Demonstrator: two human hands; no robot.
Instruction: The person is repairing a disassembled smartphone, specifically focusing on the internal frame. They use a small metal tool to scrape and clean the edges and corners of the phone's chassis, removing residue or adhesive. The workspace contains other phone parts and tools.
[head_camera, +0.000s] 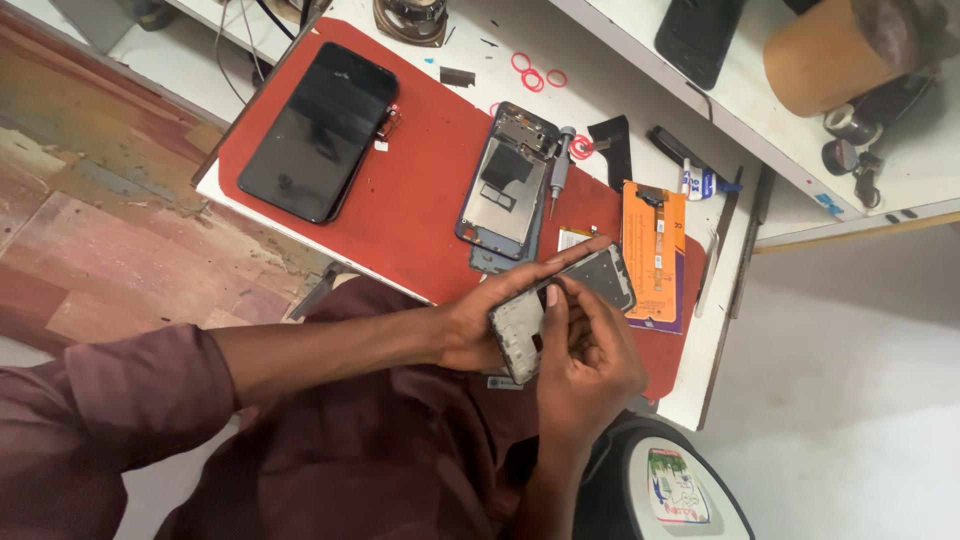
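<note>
A black phone screen (318, 130) lies near the left edge of the red mat (420, 190) on the surface. An opened phone body (508, 185) and screwdriver (559, 165) lie mid-mat. At the near edge, the left hand (480, 320) grips a phone frame (562, 310); right hand (585, 365) fingers pinch its edge.
</note>
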